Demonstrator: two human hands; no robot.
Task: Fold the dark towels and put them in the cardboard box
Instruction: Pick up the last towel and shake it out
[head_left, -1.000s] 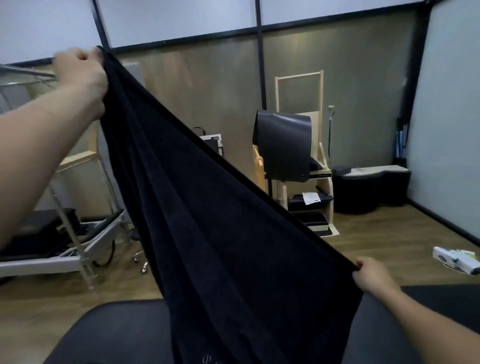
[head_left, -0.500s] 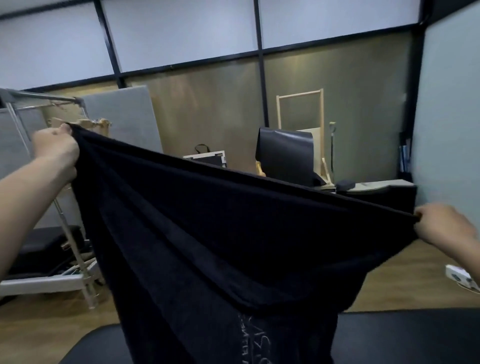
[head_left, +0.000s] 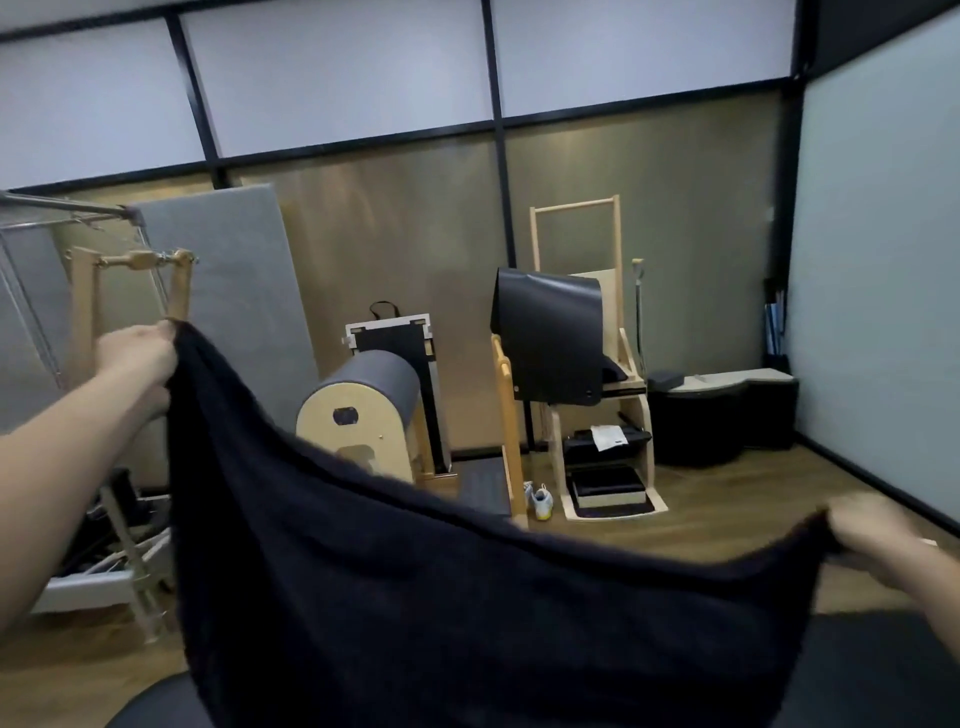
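One upper corner of the dark towel (head_left: 441, 597) is pinched in the curled fingers of the left hand (head_left: 137, 353), which is held high. The opposite corner is gripped by the right hand (head_left: 867, 535), held lower and blurred. Between the two hands the towel is spread wide in the air, unfolded, its top edge sagging in a curve and its body hanging down out of view. A padded black surface (head_left: 883, 675) is seen below the towel, at its lower right. Behind the towel, above its sagging edge, a wooden barrel (head_left: 363, 410) with a grey padded top is set on the floor. A metal frame (head_left: 67, 218) is seen beyond the towel's left corner.
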